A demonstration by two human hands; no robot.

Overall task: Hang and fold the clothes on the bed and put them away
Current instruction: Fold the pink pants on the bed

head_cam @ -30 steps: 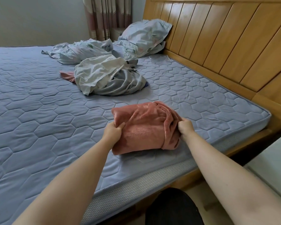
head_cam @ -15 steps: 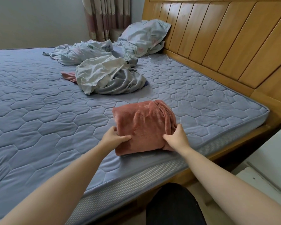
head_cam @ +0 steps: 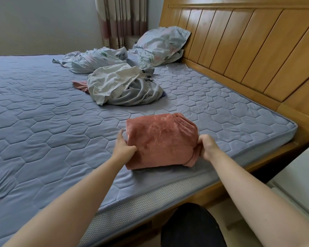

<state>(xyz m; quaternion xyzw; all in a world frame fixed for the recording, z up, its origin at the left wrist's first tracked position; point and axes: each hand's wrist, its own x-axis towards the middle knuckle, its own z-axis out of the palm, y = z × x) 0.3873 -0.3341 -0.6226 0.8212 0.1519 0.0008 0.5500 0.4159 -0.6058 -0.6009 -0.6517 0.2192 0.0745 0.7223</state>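
Note:
A folded salmon-pink fleece garment (head_cam: 162, 139) lies near the front edge of the blue quilted mattress (head_cam: 43, 122). My left hand (head_cam: 122, 146) holds its left side, thumb on top and fingers under the fabric. On the garment's right edge my right hand (head_cam: 206, 146) grips the bunched fabric. Farther back lies a heap of loose clothes: a cream shirt (head_cam: 112, 81) over a grey garment (head_cam: 141, 93), with a pink piece (head_cam: 79, 85) sticking out at its left.
A crumpled pale floral sheet (head_cam: 93, 59) and a pillow (head_cam: 161, 45) lie by the wooden headboard (head_cam: 248, 50). Curtains (head_cam: 121, 20) hang at the back. White furniture (head_cam: 301, 180) stands to the right of the bed. A dark round object (head_cam: 191, 227) sits below the mattress edge.
Both hands have shifted along the pink garment's sides, and its front right edge has lifted slightly in my right hand. The view has tilted a little.

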